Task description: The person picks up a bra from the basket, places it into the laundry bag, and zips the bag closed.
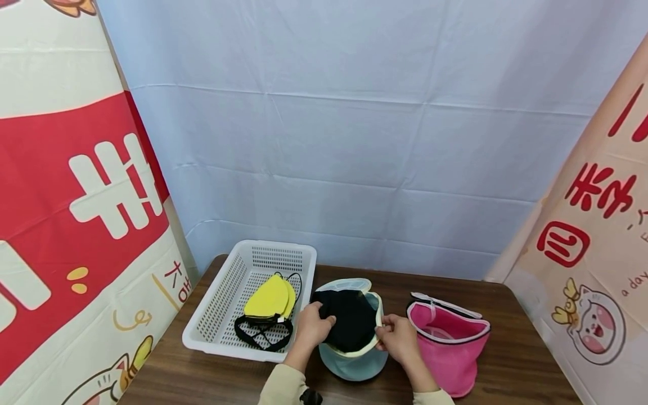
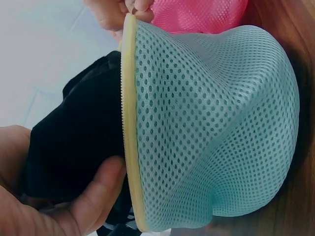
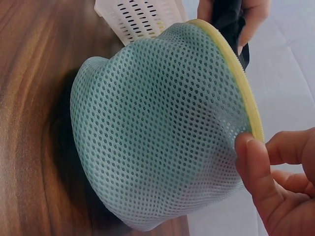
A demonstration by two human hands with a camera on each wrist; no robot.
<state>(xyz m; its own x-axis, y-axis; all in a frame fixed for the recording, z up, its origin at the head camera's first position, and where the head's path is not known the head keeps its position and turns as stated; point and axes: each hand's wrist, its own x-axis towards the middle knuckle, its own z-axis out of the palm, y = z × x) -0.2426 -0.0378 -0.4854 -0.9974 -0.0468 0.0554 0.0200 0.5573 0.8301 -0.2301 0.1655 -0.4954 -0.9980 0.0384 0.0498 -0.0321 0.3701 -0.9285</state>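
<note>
A teal mesh laundry bag with a pale yellow zipper rim stands unzipped on the table. My left hand grips a folded black cloth garment at the bag's mouth. In the left wrist view the thumb presses on the black garment, which is partly outside the zipper edge. What lies deeper in the bag is hidden. My right hand pinches the bag's rim on the right side; the right wrist view shows thumb and fingers on the yellow edge of the mesh bag.
Left of the bag sits a white perforated plastic basket, holding a yellow, cup-shaped garment with black straps. At the right stands an unzipped pink mesh laundry bag. All rest on a brown wooden table, with a pale cloth backdrop behind.
</note>
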